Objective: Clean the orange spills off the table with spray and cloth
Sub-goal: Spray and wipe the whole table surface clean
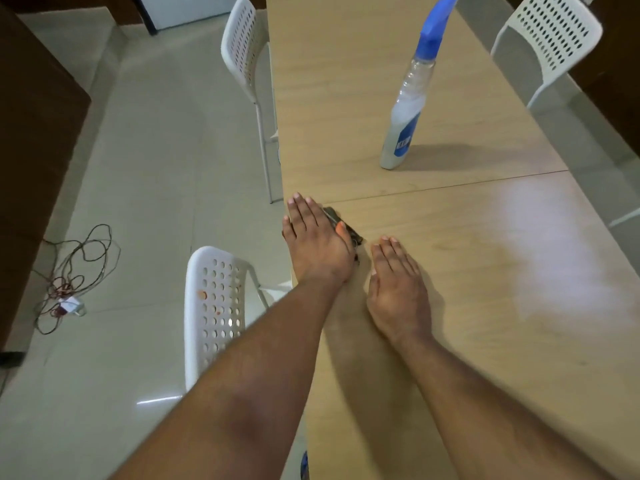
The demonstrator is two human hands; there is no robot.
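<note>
My left hand (317,240) lies flat, fingers stretched out, on a small dark cloth (354,236) at the left edge of the light wooden table (485,271). Only the cloth's right fringe shows past my palm. The tip of my left thumb looks orange. Just to the right, my right hand (394,289) rests flat on the bare tabletop, holding nothing. A clear spray bottle (405,112) with a blue trigger head and blue label stands upright farther back, beyond the seam in the table. I see no orange marks on the visible tabletop.
A white perforated chair (214,317) with small orange spots stands left of the table near my left arm. Another chair (242,53) is farther back on the left, and a third (550,32) at the back right. Tangled cables (72,278) lie on the tiled floor.
</note>
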